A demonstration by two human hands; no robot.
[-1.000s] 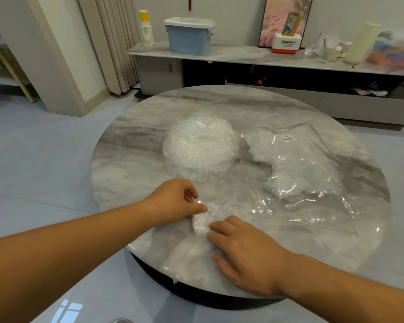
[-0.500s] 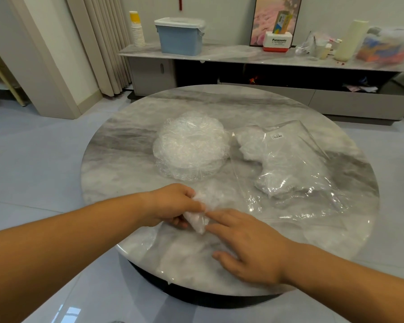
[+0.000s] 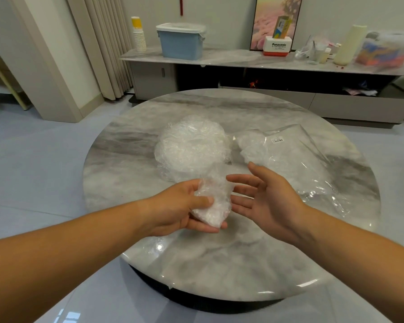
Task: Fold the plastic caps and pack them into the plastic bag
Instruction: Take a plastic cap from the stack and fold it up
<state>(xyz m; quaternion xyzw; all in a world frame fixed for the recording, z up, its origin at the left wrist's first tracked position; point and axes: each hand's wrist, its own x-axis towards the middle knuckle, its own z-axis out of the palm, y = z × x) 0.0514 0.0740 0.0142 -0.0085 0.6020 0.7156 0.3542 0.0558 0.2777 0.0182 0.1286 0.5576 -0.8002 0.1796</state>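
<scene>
The folded cap [image 3: 211, 201], above the table's [image 3: 219, 264] six-o'clock side, is pinched in the left hand [image 3: 180, 208], seemingly to keep its folds; the right hand [image 3: 264, 197], at its three o'clock, is spread wide and empty, probably to receive it; the plastic bag [image 3: 289, 159] lies at two o'clock.

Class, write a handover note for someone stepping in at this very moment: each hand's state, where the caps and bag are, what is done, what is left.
Left hand: grips one folded cap above the table.
Right hand: open, palm towards that cap, holding nothing.
Pile of unfolded caps: on the table, beyond the hands.
Plastic bag: lying right of the pile, some caps already inside.
Done: one cap folded, some packed.
Left: bag the held cap, then fold and pack the pile.
</scene>
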